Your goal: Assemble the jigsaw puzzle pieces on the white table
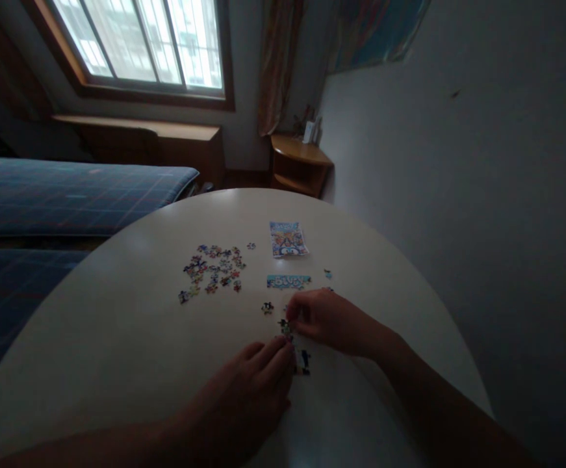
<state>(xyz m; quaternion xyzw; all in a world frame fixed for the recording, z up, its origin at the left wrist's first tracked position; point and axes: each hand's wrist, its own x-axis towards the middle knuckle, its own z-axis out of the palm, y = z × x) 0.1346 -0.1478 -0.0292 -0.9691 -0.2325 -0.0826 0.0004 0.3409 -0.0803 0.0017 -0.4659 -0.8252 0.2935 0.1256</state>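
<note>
Close to the table's front, my left hand (256,387) has its fingers drawn together on the lower end of a small strip of jigsaw pieces (286,327). My right hand (329,320) pinches at the upper end of that strip, thumb and forefinger closed on a piece they mostly cover. Below the left fingertips a joined dark and pale section (303,361) shows in part. A single jigsaw piece (268,308) lies just left of the right hand. Farther up is a joined blue strip with lettering (288,281).
A loose pile of jigsaw pieces (214,268) spreads over the round white table (131,312), left of centre. A printed picture sheet (288,240) lies behind the lettered strip. Another stray piece (328,273) is at the right. A plaid-covered bed (68,198) stands beyond the table's left edge.
</note>
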